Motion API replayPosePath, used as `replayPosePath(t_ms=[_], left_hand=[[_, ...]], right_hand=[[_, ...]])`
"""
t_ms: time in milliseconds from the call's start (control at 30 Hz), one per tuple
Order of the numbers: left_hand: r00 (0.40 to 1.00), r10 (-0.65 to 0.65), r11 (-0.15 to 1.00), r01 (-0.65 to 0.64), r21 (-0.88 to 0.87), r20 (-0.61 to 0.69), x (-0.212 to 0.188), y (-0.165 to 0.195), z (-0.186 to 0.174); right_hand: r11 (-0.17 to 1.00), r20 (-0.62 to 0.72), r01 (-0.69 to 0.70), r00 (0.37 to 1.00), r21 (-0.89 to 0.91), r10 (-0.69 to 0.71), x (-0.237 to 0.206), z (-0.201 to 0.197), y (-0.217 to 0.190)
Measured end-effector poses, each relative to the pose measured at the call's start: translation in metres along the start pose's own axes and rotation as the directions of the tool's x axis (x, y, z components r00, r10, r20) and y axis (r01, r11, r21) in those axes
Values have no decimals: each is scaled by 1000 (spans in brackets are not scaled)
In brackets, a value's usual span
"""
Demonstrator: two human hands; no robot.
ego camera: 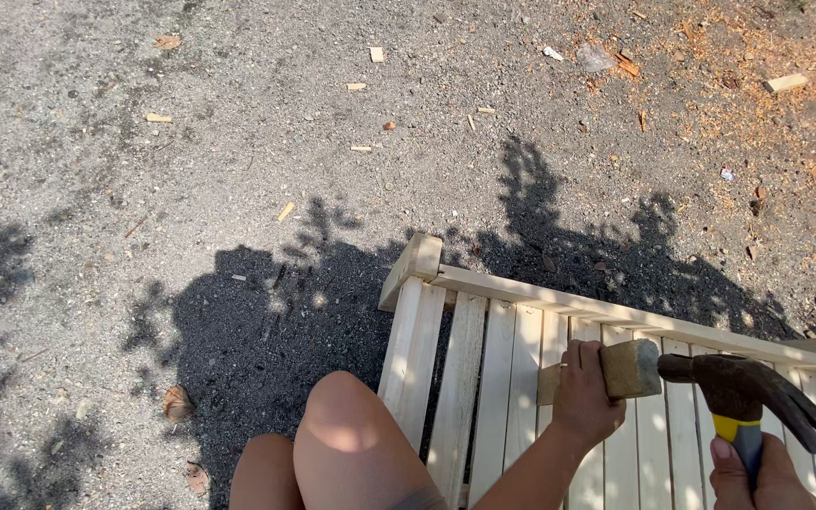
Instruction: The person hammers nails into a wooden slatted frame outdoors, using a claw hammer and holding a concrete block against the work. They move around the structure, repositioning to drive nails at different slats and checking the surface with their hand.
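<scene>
One slatted wooden frame lies flat on the gravel ground, filling the 5 o'clock part of the view. It shows about nine pale slats running side by side toward a single cross rail at their far ends; the slats under the arms are partly hidden, so the count is not sure. One short square post stands out at the frame's near-left corner, at about 12 o'clock from the knee.

Two hands are in view. The left hand is wrapped around one wooden block, fingers curled over its top and thumb below, holding it lengthwise across the slats just short of the cross rail. The forearm rises from 6 o'clock, wrist straight.

The right hand sits at the lower edge at 5 o'clock, closed on the yellow-and-grey grip of one claw hammer. Only the thumb and part of the fist show. The dark hammer head lies level, its striking face touching or just beside the block's right end, the claw pointing toward 4 o'clock.

One bare knee, with a second just beside it at its 8 o'clock, rests against the frame's left slats.

Well over a dozen small wood chips and offcuts lie scattered over the ground from 11 to 2 o'clock, with sawdust thick toward 2 o'clock.
</scene>
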State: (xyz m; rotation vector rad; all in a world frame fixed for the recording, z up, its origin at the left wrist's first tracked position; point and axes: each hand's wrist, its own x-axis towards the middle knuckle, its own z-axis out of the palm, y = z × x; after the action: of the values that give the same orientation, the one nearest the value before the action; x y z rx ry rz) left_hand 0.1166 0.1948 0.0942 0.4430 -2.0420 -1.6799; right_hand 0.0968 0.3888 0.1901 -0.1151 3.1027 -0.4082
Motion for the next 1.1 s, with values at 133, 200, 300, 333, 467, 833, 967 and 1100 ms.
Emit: replayPosePath(t_ms=[133, 200, 300, 333, 467, 833, 967, 1100], left_hand=[[1000, -15, 1000, 15, -6, -1, -7, -3, 8], [999, -45, 999, 44, 5, 25, -8, -8, 11], [998, -61, 998, 61, 5, 21, -11, -14, 17], [998, -60, 998, 60, 12, 22, -11, -17, 18], [999, 6, 1000, -5, 16, -47, -18, -23, 25], [998, 48, 998, -46, 50, -45, -18, -39, 28], [993, 106, 991, -101, 86, -56, -20, -41, 29], [979, 188, 979, -181, 97, -75, -18, -44, 24]], right_hand=[[979, -88, -2, 996, 203, 20, -23, -7, -20], [985, -10, -57, 998, 164, 59, -26, -8, -29], [957, 147, -170, 979, 234, 138, -25, -10, -35], [946, 124, -144, 986, 289, 112, -25, -10, -36], [853, 23, -50, 999, 519, 44, -40, -14, -27], [966, 35, 48, 998, 254, -59, -47, 0, -30], [985, 113, 61, 990, 160, -80, -47, -2, -41], [934, 115, -65, 993, 350, 26, -47, 3, -41]])
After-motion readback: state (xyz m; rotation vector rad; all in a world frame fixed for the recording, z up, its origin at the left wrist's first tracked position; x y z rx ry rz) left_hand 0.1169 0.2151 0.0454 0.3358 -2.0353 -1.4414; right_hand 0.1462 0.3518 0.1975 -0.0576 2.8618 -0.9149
